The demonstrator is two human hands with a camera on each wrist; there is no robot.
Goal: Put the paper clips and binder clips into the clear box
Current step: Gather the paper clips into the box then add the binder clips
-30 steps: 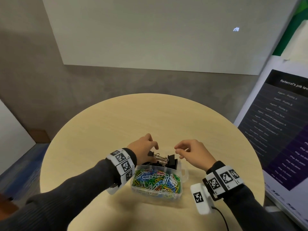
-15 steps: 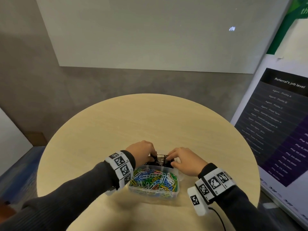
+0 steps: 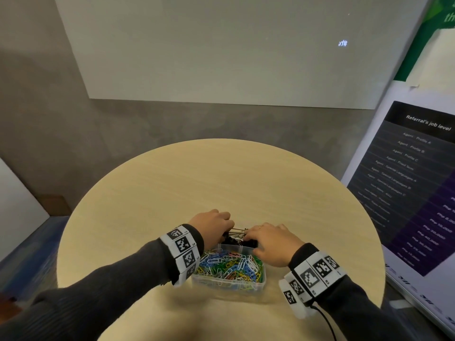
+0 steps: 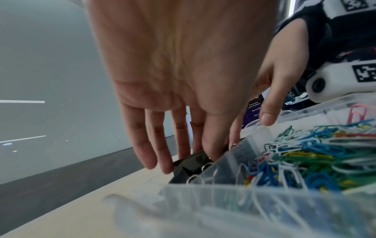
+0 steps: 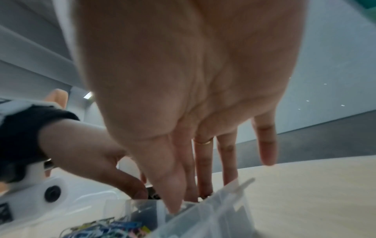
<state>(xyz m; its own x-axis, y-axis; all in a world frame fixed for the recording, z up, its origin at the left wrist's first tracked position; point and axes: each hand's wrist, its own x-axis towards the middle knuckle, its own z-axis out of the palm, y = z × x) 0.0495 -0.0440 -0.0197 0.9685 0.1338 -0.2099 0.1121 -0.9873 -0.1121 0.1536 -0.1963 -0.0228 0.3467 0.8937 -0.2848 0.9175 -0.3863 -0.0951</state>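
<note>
Black binder clips point(image 3: 236, 240): lay in the clear box point(image 3: 261, 281), far compartment, between both hands.
Left hand point(image 3: 212, 223): fingers straight, pressing them.
Right hand point(image 3: 273, 243): same.

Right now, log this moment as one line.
left hand: on binder clips | right hand: on binder clips | paper clips: in box | binder clips: far compartment

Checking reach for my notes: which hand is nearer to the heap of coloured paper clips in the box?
Left. The left hand reaches in from beside the paper clips; its wrist borders them. The right hand is beyond their far right corner.
</note>
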